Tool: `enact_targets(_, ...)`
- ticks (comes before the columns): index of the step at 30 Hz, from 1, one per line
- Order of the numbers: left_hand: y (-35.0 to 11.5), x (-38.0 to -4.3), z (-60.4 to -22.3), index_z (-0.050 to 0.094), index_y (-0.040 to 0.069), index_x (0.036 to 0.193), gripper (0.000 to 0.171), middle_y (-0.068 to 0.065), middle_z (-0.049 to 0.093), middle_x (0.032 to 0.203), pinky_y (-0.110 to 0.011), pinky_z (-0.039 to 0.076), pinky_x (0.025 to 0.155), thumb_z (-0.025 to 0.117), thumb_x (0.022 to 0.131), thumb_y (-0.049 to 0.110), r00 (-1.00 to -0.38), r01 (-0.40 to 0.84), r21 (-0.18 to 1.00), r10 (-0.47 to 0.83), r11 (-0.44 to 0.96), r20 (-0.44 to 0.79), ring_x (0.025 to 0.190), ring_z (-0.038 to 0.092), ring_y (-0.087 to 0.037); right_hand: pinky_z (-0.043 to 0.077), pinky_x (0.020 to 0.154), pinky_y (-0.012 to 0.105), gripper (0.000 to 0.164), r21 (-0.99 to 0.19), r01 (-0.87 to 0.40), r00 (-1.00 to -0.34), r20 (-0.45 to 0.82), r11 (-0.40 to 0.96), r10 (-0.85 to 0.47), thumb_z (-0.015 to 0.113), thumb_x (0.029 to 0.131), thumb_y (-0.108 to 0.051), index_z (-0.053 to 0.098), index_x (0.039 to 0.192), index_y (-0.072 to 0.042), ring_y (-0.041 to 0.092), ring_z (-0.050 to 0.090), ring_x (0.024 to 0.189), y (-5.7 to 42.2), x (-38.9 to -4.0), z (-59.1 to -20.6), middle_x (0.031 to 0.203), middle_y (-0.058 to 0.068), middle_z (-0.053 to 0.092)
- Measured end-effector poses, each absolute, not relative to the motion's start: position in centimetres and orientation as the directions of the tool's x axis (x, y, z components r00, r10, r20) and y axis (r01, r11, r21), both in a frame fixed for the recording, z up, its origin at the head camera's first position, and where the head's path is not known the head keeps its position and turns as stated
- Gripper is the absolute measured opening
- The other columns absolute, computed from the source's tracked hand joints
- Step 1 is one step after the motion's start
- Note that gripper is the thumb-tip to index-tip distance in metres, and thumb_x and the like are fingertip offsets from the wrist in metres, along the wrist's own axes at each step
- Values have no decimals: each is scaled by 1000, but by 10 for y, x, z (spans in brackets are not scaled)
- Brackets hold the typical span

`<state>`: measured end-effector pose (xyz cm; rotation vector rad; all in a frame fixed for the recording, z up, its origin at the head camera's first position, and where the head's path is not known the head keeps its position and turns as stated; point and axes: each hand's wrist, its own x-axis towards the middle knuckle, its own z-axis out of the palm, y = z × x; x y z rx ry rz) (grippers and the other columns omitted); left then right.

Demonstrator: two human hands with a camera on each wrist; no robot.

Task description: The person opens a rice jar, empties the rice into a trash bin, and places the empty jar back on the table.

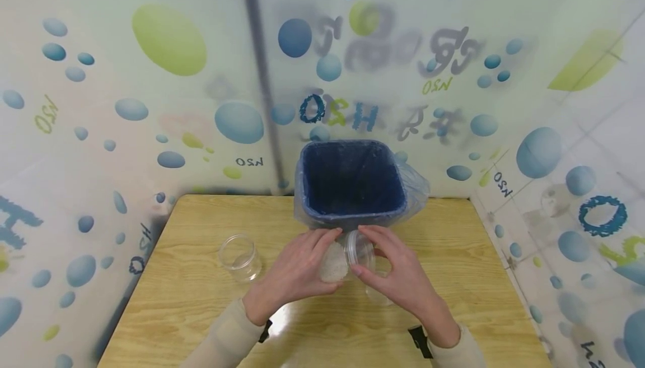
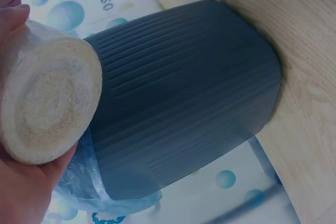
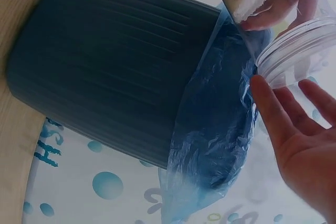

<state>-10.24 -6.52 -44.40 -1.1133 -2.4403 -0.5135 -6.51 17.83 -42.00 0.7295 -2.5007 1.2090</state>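
Observation:
My left hand [image 1: 302,264] grips a clear plastic jar [image 1: 334,263], tilted on its side with its mouth toward the right. Pale, rice-like grains [image 2: 50,100] show through the base in the left wrist view. At the jar's threaded mouth [image 3: 294,45], my right hand [image 1: 398,273] holds the clear end between thumb and fingers. The right wrist view shows right fingertips [image 3: 258,85] against the ridged rim. Both hands are over the table, just in front of the bin. A clear container [image 1: 378,289] stands below my right hand, partly hidden by it.
A dark blue bin [image 1: 353,211] lined with a translucent blue bag [image 1: 414,183] stands at the back of the wooden table [image 1: 196,306]. Left of my hands sits another clear jar [image 1: 241,259]. Patterned wall sheets [image 1: 191,93] enclose the table on three sides.

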Motion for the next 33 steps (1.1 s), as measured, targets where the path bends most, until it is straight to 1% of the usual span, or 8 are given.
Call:
enact_targets(6, -65, -102, -443, 51, 6, 144, 100, -10, 64, 129, -41, 56, 93, 91, 65, 53, -610, 769, 171, 627, 616, 485, 111, 65, -25, 60, 89, 40, 66, -631, -586, -810, 453, 508, -372, 85, 86, -23, 59, 145, -12, 27, 58, 128, 182, -66, -418, 147, 8, 55)
enact_targets(12, -66, -101, -441, 50, 6, 145, 100, -9, 64, 130, -41, 57, 93, 91, 66, 53, -631, 757, 194, 622, 624, 464, 113, 64, -25, 53, 101, 47, 69, -605, -609, -793, 445, 512, -417, 85, 86, -24, 56, 148, -19, 24, 51, 137, 186, -67, -418, 153, 0, 51)
enact_targets(17, -66, -101, -441, 51, 7, 145, 99, -10, 64, 131, -42, 57, 93, 92, 66, 52, -637, 753, 205, 618, 625, 461, 114, 64, -26, 48, 108, 43, 71, -611, -640, -764, 442, 466, -470, 84, 86, -19, 54, 151, -18, 25, 48, 141, 190, -67, -418, 157, 3, 48)
enact_targets(22, -67, -101, -443, 50, 6, 145, 101, -10, 64, 132, -43, 56, 94, 93, 66, 50, -639, 754, 216, 615, 621, 463, 115, 64, -26, 44, 113, 44, 73, -641, -643, -750, 413, 420, -517, 82, 88, -16, 50, 154, -19, 24, 40, 148, 192, -67, -418, 163, 4, 40)
enact_targets(25, -67, -100, -444, 50, 5, 145, 101, -10, 64, 132, -43, 56, 94, 94, 65, 49, -630, 761, 219, 613, 611, 477, 115, 64, -26, 42, 114, 44, 75, -651, -645, -743, 412, 400, -528, 82, 88, -16, 47, 155, -18, 25, 37, 150, 193, -66, -418, 166, 5, 36)
enact_targets(29, -67, -100, -444, 50, 4, 145, 102, -11, 64, 131, -43, 57, 93, 94, 65, 49, -620, 767, 216, 611, 605, 492, 115, 64, -26, 42, 114, 42, 78, -663, -623, -767, 414, 415, -491, 81, 88, -20, 45, 157, -16, 25, 35, 151, 191, -65, -417, 167, 5, 34)
enact_targets(31, -67, -100, -444, 50, 4, 144, 102, -11, 64, 131, -42, 57, 92, 93, 65, 50, -616, 768, 209, 610, 606, 498, 114, 64, -26, 46, 111, 41, 77, -671, -602, -790, 419, 434, -447, 80, 89, -20, 44, 156, -13, 27, 39, 148, 190, -64, -417, 165, 6, 37)
enact_targets(33, -67, -100, -445, 51, 4, 144, 101, -10, 64, 130, -42, 57, 91, 93, 65, 51, -613, 770, 206, 608, 604, 504, 113, 64, -26, 51, 105, 39, 75, -681, -573, -816, 422, 456, -396, 79, 90, -20, 45, 156, -11, 28, 46, 143, 188, -64, -418, 162, 7, 41)
